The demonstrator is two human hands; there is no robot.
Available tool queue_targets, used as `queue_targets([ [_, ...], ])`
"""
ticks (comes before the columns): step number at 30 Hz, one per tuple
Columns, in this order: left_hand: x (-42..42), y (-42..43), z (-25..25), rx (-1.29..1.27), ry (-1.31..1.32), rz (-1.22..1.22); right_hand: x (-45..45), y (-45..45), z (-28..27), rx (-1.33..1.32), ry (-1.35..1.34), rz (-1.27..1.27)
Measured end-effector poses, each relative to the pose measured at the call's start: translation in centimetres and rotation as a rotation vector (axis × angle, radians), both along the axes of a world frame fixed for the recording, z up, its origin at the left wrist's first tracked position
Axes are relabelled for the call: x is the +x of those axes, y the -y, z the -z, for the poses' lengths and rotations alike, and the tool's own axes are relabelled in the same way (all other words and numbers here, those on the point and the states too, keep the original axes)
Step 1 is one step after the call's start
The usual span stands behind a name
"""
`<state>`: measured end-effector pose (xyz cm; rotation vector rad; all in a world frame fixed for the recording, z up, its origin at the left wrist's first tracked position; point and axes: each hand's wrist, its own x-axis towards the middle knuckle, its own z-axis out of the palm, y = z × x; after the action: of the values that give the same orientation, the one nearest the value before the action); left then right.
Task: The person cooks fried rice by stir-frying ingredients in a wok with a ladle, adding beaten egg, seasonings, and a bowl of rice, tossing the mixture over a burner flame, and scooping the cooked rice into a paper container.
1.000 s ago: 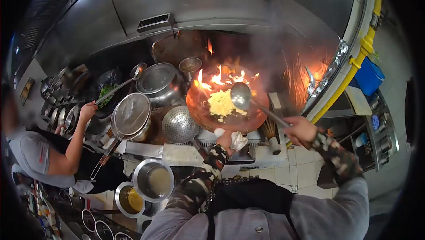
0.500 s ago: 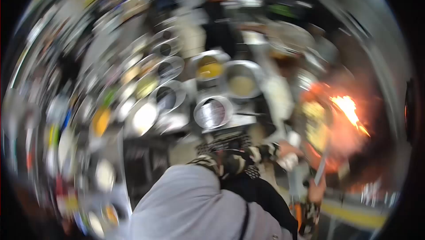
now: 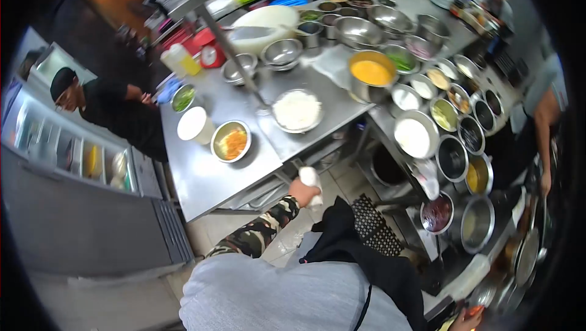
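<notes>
My left hand (image 3: 301, 193) is closed round a bunched white cloth (image 3: 311, 178), held out in front of me over the floor by the steel table's front edge. On the steel table (image 3: 204, 203) beyond it are a bowl of orange and pale shreds (image 3: 231, 141) and a bowl heaped with white food (image 3: 297, 110). At the bottom right edge, my right hand (image 3: 467, 319) is partly cut off. Its fingers are curled around something with an orange-red part, too unclear to name. Near it are blurred pans (image 3: 526, 256).
Pots of yellow sauce (image 3: 372, 72), white liquid (image 3: 415, 137) and dark red sauce (image 3: 437, 213) line the counter on the right. A person in black (image 3: 116, 108) stands at the left by an open fridge (image 3: 79, 154). Another person's arm (image 3: 545, 129) reaches over the stove side.
My view has swung left from the flaming wok to the steel table. My left hand has moved away from the wok with the white cloth. My right hand is now at the frame edge.
</notes>
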<state>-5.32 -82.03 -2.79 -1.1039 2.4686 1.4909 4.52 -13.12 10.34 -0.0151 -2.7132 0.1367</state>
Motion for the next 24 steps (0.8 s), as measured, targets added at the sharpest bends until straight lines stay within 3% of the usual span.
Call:
queue_targets([
  [2, 0.3, 3.4, -1.7, 0.085, -0.178, -0.302, -8.5, 8.2, -4.5, -0.124, 0.312, 0.070],
  [4, -0.9, 6.0, -1.4, 0.180, -0.201, -0.552, -13.9, 19.3, -8.9, -0.402, 0.450, -0.016],
  [6, -3.2, 6.2, -2.8, 0.359, -0.461, -0.698, -17.4, 23.0, -7.6, -0.291, 0.381, -0.395],
  [10, -8.5, 7.1, -3.3, 0.499, -0.505, -0.873, -20.7, 30.6, -9.2, -0.435, 0.713, -0.427],
  [12, -10.2, 8.9, -0.1, 0.540, -0.331, -0.924, -22.0, 32.4, -9.9, -0.448, 0.790, -0.500],
  [13, -11.0, 8.5, -1.0, 0.592, -0.422, -0.968, -22.5, 33.1, -10.4, -0.519, 0.867, -0.481],
  [14, -11.1, 9.1, -2.3, 0.607, -0.329, -0.918, -23.4, 33.6, -10.8, -0.596, 0.935, -0.457],
  [15, -11.3, 9.9, 0.2, 0.734, -0.507, -0.861, -24.5, 33.4, -10.9, -0.606, 0.911, -0.406],
  [17, -11.4, 10.7, -1.3, 0.690, -0.385, -0.896, -27.3, 33.1, -10.0, -0.737, 1.089, -0.509],
  [18, -11.5, 10.3, -2.8, 0.669, -0.388, -0.855, -29.4, 33.1, -9.1, -0.702, 1.037, -0.532],
  [19, -10.7, 11.0, -1.2, 0.633, -0.355, -0.840, -31.3, 33.9, -8.9, -0.629, 1.004, -0.474],
  [20, -9.6, 10.6, -0.7, 0.651, -0.389, -0.824, -33.3, 34.9, -8.2, -0.585, 0.744, -0.605],
  [21, -8.5, 9.7, -0.9, 0.671, -0.399, -0.797, -36.0, 35.9, -7.5, -0.528, 0.655, -0.644],
  [24, -6.9, 5.5, -6.0, 0.655, -0.357, -0.765, -44.0, 40.0, -2.7, -0.567, 0.554, -0.732],
])
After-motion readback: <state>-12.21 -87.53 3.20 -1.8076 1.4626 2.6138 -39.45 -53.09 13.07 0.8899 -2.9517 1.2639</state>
